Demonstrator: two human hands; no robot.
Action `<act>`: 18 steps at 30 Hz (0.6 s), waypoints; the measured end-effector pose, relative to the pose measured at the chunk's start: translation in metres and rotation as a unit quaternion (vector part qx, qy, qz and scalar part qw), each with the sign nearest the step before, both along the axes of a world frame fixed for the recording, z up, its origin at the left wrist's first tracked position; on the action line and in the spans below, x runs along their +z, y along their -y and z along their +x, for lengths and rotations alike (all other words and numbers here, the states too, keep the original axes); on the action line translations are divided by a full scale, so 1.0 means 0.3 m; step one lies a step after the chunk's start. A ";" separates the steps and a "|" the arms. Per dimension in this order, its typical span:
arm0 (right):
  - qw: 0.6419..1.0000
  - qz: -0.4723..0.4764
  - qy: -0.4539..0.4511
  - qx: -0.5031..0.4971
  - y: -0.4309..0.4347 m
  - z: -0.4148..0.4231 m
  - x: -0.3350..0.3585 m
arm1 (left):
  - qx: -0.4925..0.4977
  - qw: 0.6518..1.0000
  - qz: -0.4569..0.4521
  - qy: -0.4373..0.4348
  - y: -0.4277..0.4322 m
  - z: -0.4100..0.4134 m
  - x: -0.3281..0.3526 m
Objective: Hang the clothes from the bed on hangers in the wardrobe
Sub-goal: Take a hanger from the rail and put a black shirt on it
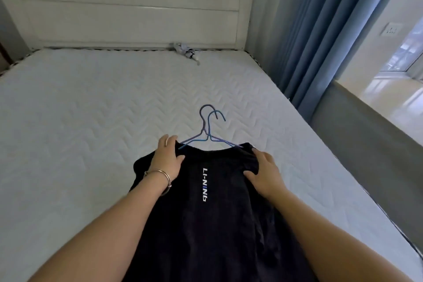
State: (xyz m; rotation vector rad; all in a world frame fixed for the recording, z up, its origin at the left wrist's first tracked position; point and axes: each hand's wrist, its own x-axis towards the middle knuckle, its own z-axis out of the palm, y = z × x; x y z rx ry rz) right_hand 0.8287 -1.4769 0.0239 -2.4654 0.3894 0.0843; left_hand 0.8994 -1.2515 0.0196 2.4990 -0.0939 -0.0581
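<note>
**Head view: two hands on a black shirt with hangers at its neck**

Head camera looks down at both hands. The left hand (168, 159) lies on the left shoulder of the black shirt (219, 220), its fingers curled over the cloth edge and the thumb pressing from the near side, so it is clamped on the shirt. A thin bracelet (160, 177) sits on the left wrist. The right hand (265, 173) lies on the right shoulder of the shirt with the fingers bent into the bunched cloth; it seems to pinch the cloth, but a firm grip I cannot tell.

Between the two hands, at the neck opening, two thin blue hangers (209, 131) lie one over the other. Their arms go under the collar, and their hooks point away from the person.

The shirt lies flat on the bed (87, 121), on a white quilted mattress, with white letters down its middle. Farther away stands the white headboard (128, 14), and a small crumpled cloth (186, 51) lies at its foot. Blue curtains (320, 30) hang at the right side.
</note>
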 end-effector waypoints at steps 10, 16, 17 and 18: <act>0.958 -0.074 -0.271 0.067 0.049 -0.308 -0.425 | -0.061 0.956 0.158 -0.239 -0.157 -0.472 -0.531; 0.972 0.024 -0.230 0.043 0.075 -0.418 -0.250 | 0.055 0.973 -0.002 -0.222 -0.229 -0.576 -0.284; 0.971 0.041 -0.229 0.049 0.070 -0.461 -0.214 | 0.056 0.974 -0.016 -0.218 -0.231 -0.621 -0.231; 0.970 0.055 -0.229 0.055 0.062 -0.513 -0.178 | 0.056 0.975 -0.025 -0.215 -0.233 -0.679 -0.178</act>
